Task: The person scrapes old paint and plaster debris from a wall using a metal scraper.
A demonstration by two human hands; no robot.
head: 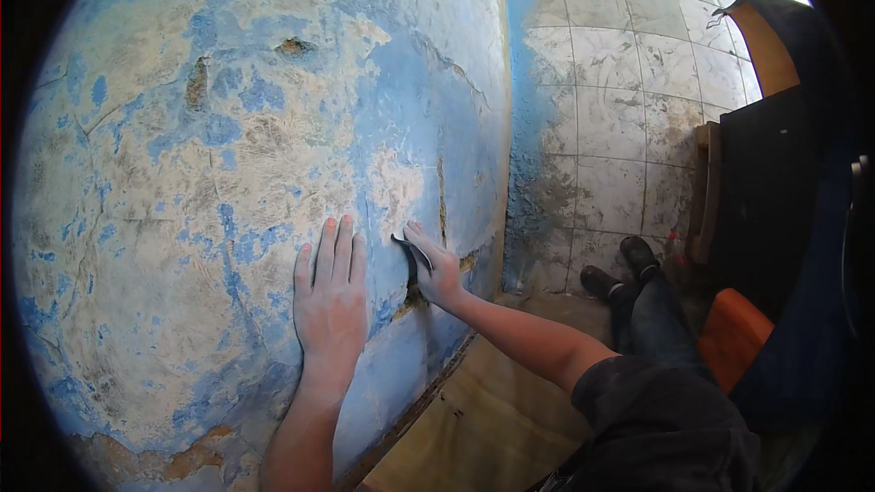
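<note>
Before me stands a plastered wall (157, 191) with worn blue paint, pale bare patches and cracks. My left hand (333, 311) lies palm down on it, fingers spread a little, with nothing held. Just to its right, my right hand (437, 273) presses a curled, thin dark sheet (412, 253) that looks like sandpaper against the blue paint. The palm side of that hand and part of the sheet are hidden. Pale dust coats both hands. Above the right fingertips is a whitish patch (396, 184) in the paint.
A narrow vertical gouge (441, 198) and a broken hole (410, 304) mark the wall near my right hand. White floor tiles (608, 130) bear blue paint and dirt along the wall. Dark furniture (759, 178) and an orange object (735, 335) stand at right, near my shoes (639, 254).
</note>
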